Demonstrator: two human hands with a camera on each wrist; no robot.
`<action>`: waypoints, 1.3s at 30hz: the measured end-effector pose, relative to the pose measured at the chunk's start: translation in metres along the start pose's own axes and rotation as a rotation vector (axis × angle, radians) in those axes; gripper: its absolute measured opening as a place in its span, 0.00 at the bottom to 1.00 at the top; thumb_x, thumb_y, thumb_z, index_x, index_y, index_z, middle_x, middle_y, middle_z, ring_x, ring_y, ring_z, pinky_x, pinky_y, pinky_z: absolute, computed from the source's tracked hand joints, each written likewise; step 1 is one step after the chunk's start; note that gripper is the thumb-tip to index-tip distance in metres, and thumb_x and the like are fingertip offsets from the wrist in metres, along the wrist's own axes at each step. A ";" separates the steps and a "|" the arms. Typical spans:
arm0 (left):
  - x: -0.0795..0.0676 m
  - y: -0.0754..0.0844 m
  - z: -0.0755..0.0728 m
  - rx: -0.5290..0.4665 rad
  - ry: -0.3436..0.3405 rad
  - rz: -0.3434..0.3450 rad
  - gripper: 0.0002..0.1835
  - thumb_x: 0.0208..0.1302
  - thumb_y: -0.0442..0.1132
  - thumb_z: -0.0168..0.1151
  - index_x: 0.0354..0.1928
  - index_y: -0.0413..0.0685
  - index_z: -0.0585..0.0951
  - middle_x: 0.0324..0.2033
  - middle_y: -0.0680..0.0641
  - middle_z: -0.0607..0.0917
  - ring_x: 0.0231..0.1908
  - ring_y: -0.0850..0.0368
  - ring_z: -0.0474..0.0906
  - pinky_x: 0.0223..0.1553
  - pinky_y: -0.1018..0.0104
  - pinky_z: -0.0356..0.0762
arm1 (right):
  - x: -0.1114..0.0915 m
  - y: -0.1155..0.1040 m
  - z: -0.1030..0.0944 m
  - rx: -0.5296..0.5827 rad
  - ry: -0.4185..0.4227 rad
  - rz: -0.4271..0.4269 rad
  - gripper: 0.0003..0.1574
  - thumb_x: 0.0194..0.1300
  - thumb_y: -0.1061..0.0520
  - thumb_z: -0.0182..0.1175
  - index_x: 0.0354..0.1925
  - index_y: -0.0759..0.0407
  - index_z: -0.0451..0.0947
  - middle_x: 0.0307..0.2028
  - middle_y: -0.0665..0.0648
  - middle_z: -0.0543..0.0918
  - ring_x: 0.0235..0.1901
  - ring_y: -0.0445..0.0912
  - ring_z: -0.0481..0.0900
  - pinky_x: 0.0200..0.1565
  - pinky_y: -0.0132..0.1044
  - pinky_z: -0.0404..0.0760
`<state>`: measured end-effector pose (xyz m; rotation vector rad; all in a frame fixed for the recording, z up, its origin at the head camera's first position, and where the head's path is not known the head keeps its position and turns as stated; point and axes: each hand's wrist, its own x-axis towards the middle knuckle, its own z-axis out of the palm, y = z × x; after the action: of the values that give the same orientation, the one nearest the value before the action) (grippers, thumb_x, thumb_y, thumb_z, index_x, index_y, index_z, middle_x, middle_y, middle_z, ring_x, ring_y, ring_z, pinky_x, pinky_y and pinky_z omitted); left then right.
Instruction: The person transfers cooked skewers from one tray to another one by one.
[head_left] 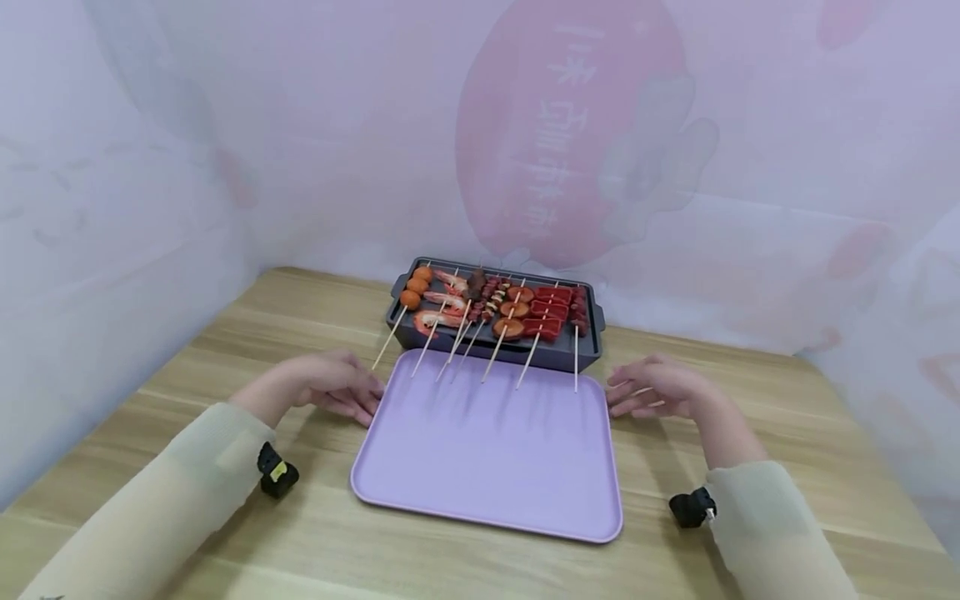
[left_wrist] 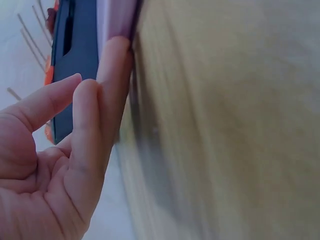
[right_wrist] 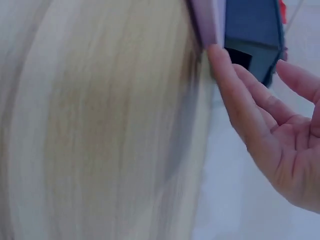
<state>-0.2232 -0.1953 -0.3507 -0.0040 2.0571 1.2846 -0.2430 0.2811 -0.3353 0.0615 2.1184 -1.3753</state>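
A light purple tray lies on the wooden table in front of a dark grill box. My left hand is at the tray's left edge, fingers loosely bent. In the left wrist view a fingertip meets the tray's side. On the opposite side, my right hand has its fingertips at the tray's right edge. The right wrist view shows one finger reaching the tray's rim, with the thumb held apart. Several skewers lie across the grill, their sticks extending over the tray's far edge.
On the grill are skewers of orange balls, shrimp, dark meat chunks, brown round slices and red pieces. A printed pale cloth stands behind and beside the wooden table.
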 end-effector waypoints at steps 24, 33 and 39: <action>0.002 -0.003 -0.002 -0.120 0.078 0.041 0.18 0.70 0.35 0.53 0.55 0.27 0.76 0.31 0.46 0.89 0.28 0.60 0.87 0.27 0.79 0.82 | -0.023 0.023 0.015 -0.025 -0.152 0.029 0.35 0.78 0.43 0.45 0.62 0.73 0.68 0.35 0.59 0.90 0.34 0.46 0.90 0.34 0.32 0.87; 0.004 0.001 0.001 -0.061 0.101 0.006 0.13 0.69 0.35 0.60 0.48 0.29 0.79 0.25 0.47 0.87 0.25 0.60 0.86 0.27 0.76 0.83 | -0.019 0.020 0.012 -0.005 -0.157 0.003 0.37 0.79 0.43 0.44 0.64 0.75 0.66 0.35 0.59 0.90 0.36 0.47 0.90 0.39 0.36 0.88; 0.004 0.000 0.003 -0.040 0.080 -0.008 0.09 0.69 0.34 0.60 0.43 0.32 0.81 0.24 0.47 0.87 0.25 0.60 0.86 0.27 0.76 0.82 | -0.030 0.029 -0.007 0.094 -0.157 -0.120 0.28 0.79 0.43 0.44 0.64 0.59 0.71 0.46 0.55 0.89 0.46 0.45 0.88 0.49 0.36 0.86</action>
<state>-0.2244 -0.1921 -0.3536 -0.0832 2.0960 1.3395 -0.2114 0.3084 -0.3418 -0.1339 1.9543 -1.4973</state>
